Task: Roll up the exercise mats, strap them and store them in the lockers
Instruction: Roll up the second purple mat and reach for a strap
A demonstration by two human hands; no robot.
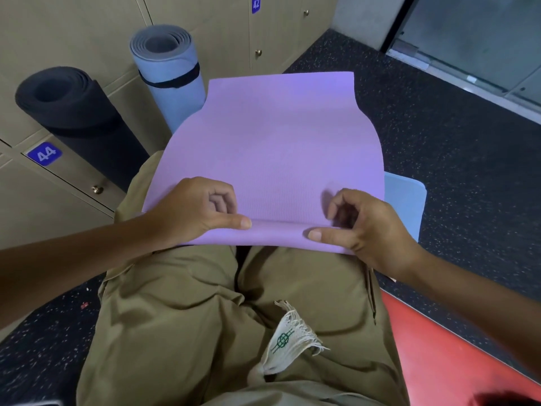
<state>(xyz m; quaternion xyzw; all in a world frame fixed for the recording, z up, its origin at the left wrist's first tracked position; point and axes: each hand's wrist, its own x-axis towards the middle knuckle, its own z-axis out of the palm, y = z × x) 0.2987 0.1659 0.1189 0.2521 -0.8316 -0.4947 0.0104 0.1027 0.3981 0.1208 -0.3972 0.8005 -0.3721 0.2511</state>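
fingers [222, 200] of the left hand [193, 209] are curled over the near edge of the purple mat [272, 142], thumb laid flat along the first fold; the right hand [363, 227] pinches the same edge, thumb on top and fingers tucked behind. i judge the roll only just started, one narrow turn formed. the mat lies across the person's lap, its far end stretching toward the lockers [58, 33] at far left. two rolled mats stand against them: a black mat [76, 109] and a grey-blue mat [172, 80], the latter strapped. a light blue mat [407, 197] shows under the purple one at right, a red mat [445, 341] near right. my recommendation: keep both thumbs level so the core stays straight, and keep the first turns tight, or the ends will likely telescope.
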